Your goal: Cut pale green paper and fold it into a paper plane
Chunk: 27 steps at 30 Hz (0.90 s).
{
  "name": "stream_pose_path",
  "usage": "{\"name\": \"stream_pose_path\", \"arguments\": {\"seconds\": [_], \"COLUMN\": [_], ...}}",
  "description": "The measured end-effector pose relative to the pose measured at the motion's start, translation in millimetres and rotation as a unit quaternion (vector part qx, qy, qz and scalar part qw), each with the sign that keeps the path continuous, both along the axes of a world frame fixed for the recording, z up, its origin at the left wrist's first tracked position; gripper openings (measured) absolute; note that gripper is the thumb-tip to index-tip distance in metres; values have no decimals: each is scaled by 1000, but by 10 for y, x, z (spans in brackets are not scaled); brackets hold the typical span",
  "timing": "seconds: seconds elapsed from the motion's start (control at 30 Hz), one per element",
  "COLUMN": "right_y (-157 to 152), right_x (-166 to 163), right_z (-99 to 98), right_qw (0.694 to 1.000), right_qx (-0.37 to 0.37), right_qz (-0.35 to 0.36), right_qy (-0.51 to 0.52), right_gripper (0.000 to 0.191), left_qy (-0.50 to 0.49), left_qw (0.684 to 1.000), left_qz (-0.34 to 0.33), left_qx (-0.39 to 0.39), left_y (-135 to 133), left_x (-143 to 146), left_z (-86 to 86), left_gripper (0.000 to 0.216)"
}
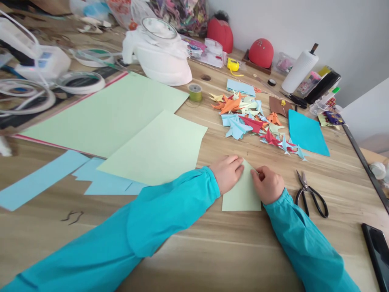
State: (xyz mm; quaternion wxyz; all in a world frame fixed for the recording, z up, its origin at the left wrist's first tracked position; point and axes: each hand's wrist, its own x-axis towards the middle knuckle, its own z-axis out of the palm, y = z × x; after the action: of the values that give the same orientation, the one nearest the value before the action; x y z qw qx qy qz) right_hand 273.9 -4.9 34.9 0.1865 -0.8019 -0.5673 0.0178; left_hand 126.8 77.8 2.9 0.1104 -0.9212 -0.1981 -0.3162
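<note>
A small sheet of light green paper lies on the table before me, its upper end coming to a point with slanting edges. My left hand is closed at the paper's upper left edge, fingers together and bent over it. At the upper right edge, my right hand pinches the paper between thumb and curled fingers. Long-nosed pliers with black handles lie just right of my right hand. Beyond both hands is a pile of folded paper figures in orange, red, blue, yellow and green.
Large light green sheets and pale blue paper strips lie to the left. A turquoise sheet lies at right, a phone at the right edge. Farther back are a thread spool, a tape measure and a white wrapped bundle.
</note>
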Motion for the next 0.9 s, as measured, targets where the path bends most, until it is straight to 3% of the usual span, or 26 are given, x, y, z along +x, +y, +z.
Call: {"name": "stream_pose_path", "arguments": {"seconds": [0.13,0.23,0.3,0.4,0.5,0.77,0.9], "right_y": [1,-22,-49,-88,-104,-101,-131], "right_x": [35,43,40,25,5,-49,-64], "right_z": [5,-22,-25,0,13,-125,-94], "right_qw": [1000,998,986,942,909,911,921], "right_qx": [-17,8,46,100,142,204,206], "right_qz": [-11,5,61,180,244,309,321], "right_qy": [-1,-67,-148,-266,-306,-183,-75], "right_gripper": [19,20,22,25,23,20,19], "left_qy": [-9,0,6,13,14,43,58], "left_qw": [1000,1000,1000,1000,999,999,998], "left_qz": [-1,3,4,0,3,-11,-20], "left_qx": [-4,-2,-7,-17,-30,-22,-32], "left_y": [0,-2,-3,-6,-7,0,-9], "left_x": [10,12,11,9,9,-4,-16], "left_z": [-14,-10,-2,10,13,37,46], "left_gripper": [25,26,28,28,28,26,24]}}
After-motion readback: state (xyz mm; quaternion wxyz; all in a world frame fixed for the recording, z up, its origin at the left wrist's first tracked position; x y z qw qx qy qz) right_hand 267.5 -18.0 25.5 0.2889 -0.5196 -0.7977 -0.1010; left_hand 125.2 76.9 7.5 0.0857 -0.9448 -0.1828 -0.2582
